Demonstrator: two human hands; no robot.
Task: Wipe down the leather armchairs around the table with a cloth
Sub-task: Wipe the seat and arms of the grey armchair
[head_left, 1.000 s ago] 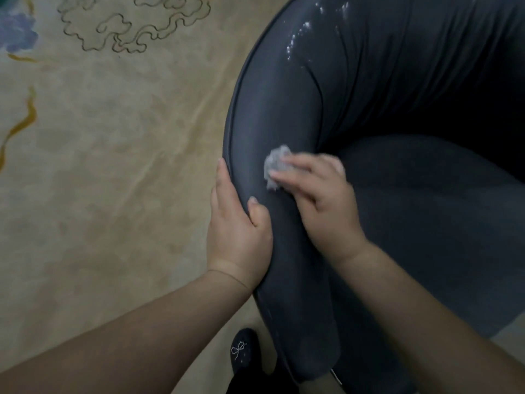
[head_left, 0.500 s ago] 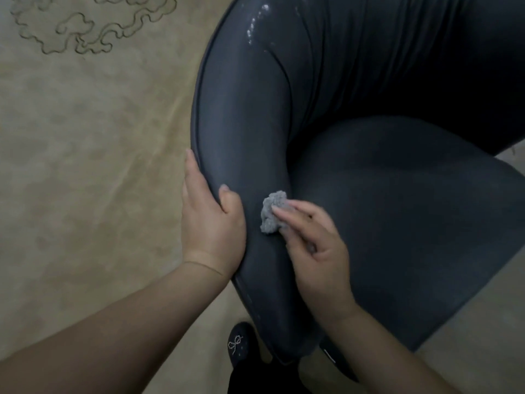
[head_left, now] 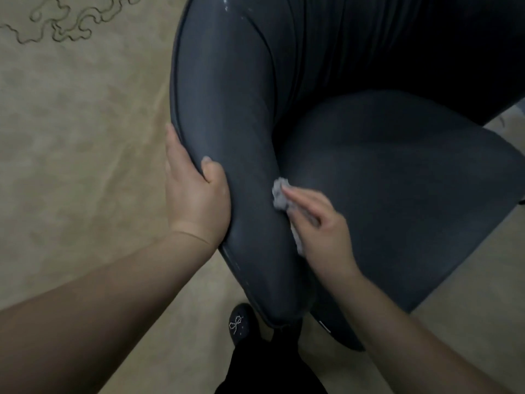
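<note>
Small crumpled grey cloth (head_left: 279,194): soft, light | right hand (head_left: 321,223) presses it flat-fingered against dark grey leather armchair (head_left: 383,172) | left hand (head_left: 196,194) grips armrest edge

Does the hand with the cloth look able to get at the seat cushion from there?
Probably yes. The right hand presses the cloth right at the crease beside the seat cushion, whose visible surface lies bare.

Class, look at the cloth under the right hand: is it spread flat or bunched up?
Bunched up. The cloth shows as a crumpled grey wad under the right hand, pressed against the armchair.
</note>
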